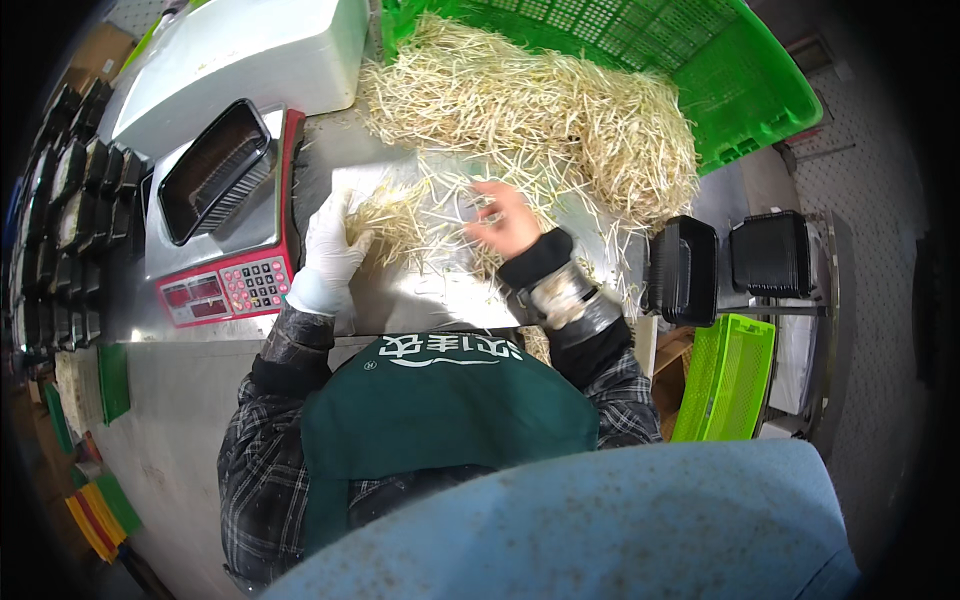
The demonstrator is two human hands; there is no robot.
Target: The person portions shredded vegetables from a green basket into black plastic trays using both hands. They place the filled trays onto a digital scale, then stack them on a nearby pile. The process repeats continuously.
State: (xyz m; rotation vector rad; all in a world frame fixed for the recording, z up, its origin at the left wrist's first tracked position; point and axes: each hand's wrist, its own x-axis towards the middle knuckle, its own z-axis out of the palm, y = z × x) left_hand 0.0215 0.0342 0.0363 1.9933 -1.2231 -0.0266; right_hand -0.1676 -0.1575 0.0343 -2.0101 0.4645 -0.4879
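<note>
My left hand [332, 244], in a white glove, is closed around the left side of a small bunch of bean sprouts [394, 221] on the metal table. My bare right hand [504, 217], blurred, is over loose sprouts to the right of that bunch, with thumb and fingers curved apart; nothing clear is held in it. A large heap of bean sprouts [517, 105] lies beyond both hands, at the mouth of a green plastic crate [742, 82]. To the left, an open black plastic tray [217, 172] rests tilted on a red digital scale [225, 289].
A white foam box [247, 67] stands behind the scale. Stacked black trays [684, 270] are at the table's right edge, with another stack [771, 253] beyond. Many filled black trays [71, 225] are piled at the far left. A lime-green crate [724, 379] sits low at the right.
</note>
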